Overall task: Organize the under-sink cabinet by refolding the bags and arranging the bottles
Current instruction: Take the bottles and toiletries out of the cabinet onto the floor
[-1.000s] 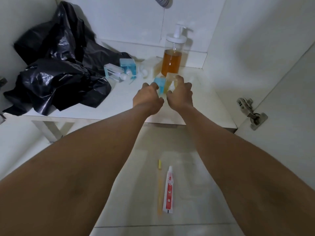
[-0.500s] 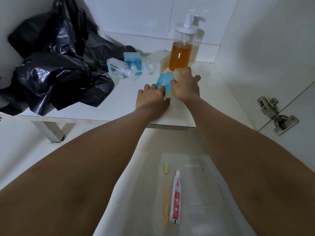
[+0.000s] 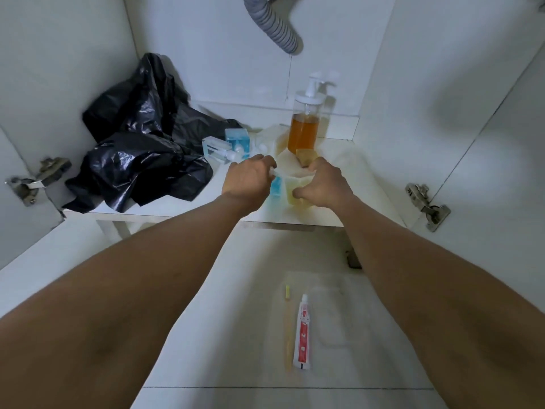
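On the white cabinet floor (image 3: 236,209), my left hand (image 3: 249,180) grips a small blue bottle (image 3: 276,187), and my right hand (image 3: 323,184) grips a small pale yellow bottle (image 3: 298,191) beside it. Behind them lie two more small blue bottles (image 3: 216,149) (image 3: 237,138), a pale one (image 3: 272,141) and a small amber one (image 3: 306,157). A tall pump bottle (image 3: 305,125) with orange liquid stands at the back. Crumpled black plastic bags (image 3: 141,149) fill the left of the cabinet.
A grey corrugated drain hose (image 3: 277,28) hangs from above. Door hinges sit at the left (image 3: 38,180) and right (image 3: 427,205) edges. On the floor in front lie a clear pouch (image 3: 333,317), a red and white toothpaste tube (image 3: 303,335) and a yellow toothbrush (image 3: 287,323).
Both hands drew back a little toward the front edge with the two small bottles, now held upright side by side. The camera tilted up, showing the hose.
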Tool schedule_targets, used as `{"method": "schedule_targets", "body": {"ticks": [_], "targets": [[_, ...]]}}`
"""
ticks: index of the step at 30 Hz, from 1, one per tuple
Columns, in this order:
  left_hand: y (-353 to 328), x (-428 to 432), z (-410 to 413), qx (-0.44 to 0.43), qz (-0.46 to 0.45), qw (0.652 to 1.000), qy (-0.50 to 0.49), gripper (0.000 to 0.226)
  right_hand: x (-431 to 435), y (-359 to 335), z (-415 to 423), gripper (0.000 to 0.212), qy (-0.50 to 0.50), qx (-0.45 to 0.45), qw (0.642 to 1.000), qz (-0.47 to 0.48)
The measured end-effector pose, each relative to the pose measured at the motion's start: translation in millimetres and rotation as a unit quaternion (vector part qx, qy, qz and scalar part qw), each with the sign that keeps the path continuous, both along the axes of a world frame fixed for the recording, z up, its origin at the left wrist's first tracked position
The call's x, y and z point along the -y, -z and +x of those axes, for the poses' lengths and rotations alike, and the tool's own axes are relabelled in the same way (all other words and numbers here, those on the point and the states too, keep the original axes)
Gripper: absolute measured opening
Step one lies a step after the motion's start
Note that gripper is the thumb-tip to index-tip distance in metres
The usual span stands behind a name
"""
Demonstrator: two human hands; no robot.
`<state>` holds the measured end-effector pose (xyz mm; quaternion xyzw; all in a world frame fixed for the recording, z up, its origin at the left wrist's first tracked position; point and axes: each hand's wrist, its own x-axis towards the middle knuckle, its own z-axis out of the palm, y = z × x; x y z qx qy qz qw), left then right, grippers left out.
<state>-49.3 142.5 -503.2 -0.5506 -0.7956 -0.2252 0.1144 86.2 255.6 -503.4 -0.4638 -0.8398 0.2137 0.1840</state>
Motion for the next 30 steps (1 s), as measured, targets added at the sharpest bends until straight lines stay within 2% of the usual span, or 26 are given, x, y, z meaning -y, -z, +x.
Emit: {"method": "schedule_targets", "body": {"ticks": [6, 8, 11, 17, 20, 24, 30], "targets": [[-32, 35, 5, 0.009, -0.037, 0.999, 0.039, 0.034, 32, -43, 16, 0.091, -0.058, 0.093, 0.993, -0.038], [-39, 45, 1, 0.050, -0.051, 0.995, 0.065, 0.038, 41, -54, 19, 0.089, -0.071, 0.134, 0.987, -0.061], [-39, 58, 2, 0.101, -0.083, 0.986, 0.105, 0.040, 56, -62, 20, 0.080, -0.086, 0.209, 0.970, -0.086], [-10, 74, 21, 0.089, -0.162, 0.971, 0.153, 0.032, 94, -28, 18, 0.053, -0.140, 0.316, 0.932, -0.110], [19, 81, 23, 0.103, -0.187, 0.968, 0.132, 0.029, 105, 8, 18, 0.051, -0.145, 0.319, 0.929, -0.121], [65, 86, 21, 0.140, -0.189, 0.968, 0.089, 0.026, 112, 59, 20, 0.069, -0.154, 0.290, 0.938, -0.109], [114, 88, 12, 0.232, -0.158, 0.959, -0.024, 0.025, 110, 112, 23, 0.080, -0.153, 0.223, 0.960, -0.069]]}}
